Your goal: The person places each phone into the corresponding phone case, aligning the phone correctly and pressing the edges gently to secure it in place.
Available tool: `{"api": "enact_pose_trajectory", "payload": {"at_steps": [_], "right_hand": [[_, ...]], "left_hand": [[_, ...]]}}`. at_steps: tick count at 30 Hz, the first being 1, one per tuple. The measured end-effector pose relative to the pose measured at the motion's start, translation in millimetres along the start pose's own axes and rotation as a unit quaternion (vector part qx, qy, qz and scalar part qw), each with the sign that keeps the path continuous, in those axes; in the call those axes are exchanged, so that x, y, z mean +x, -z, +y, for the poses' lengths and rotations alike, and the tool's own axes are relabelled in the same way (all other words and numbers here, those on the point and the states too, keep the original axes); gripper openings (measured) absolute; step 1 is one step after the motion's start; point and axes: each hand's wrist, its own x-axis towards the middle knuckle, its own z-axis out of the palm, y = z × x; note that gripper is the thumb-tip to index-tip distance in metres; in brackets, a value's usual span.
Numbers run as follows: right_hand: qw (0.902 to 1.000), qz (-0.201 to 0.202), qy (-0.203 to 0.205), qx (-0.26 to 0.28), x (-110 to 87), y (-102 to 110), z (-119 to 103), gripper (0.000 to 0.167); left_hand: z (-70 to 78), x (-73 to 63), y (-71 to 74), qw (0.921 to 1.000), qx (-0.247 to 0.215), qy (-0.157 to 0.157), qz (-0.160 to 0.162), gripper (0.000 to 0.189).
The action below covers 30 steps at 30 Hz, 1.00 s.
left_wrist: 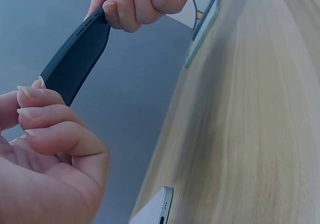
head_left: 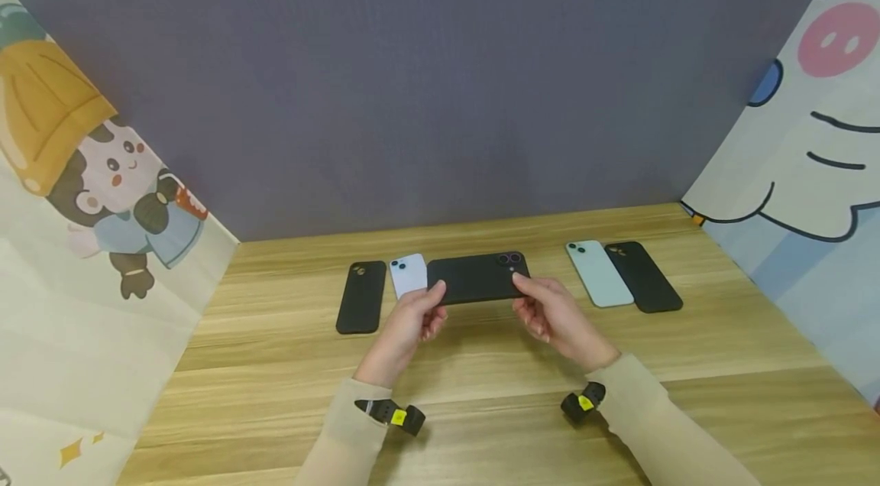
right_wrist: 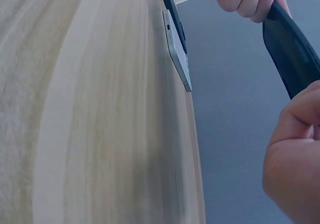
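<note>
Both hands hold a black phone case sideways above the table, its back with two round camera rings facing the head camera. My left hand pinches its left end between thumb and curled fingers. At the other end, below the camera rings, my right hand grips it the same way. The wrist views show the case's dark inner or front side; I cannot tell whether a phone sits inside. A white phone lies partly hidden behind the left hand and the case.
Left of the white phone lies another black phone case. On the right, a pale green phone lies beside a further black phone case. The wooden table meets a grey panel at the back and printed side walls.
</note>
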Motion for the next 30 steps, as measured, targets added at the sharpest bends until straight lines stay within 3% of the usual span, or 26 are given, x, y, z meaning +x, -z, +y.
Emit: {"api": "enact_pose_trajectory", "payload": {"at_steps": [15, 20, 24, 30], "right_hand": [[0.9998, -0.009, -0.002, 0.016, -1.8, 2, -2, 0.049], [0.9994, -0.031, 0.007, 0.013, -2.0, 4, -5, 0.05], [0.9982, -0.053, 0.024, 0.008, -3.0, 8, -7, 0.049], [0.9963, -0.082, 0.023, -0.012, -3.9, 11, -7, 0.048]], "left_hand": [[-0.8, 3.2, 1.6, 0.9992, -0.03, -0.006, -0.025, 0.039], [-3.0, 5.2, 2.0, 0.9986, -0.04, 0.012, -0.032, 0.043], [-3.3, 7.2, 4.8, 0.9983, -0.054, 0.021, -0.009, 0.044], [-2.2, 11.2, 11.6, 0.9978, -0.052, 0.007, 0.039, 0.037]]}}
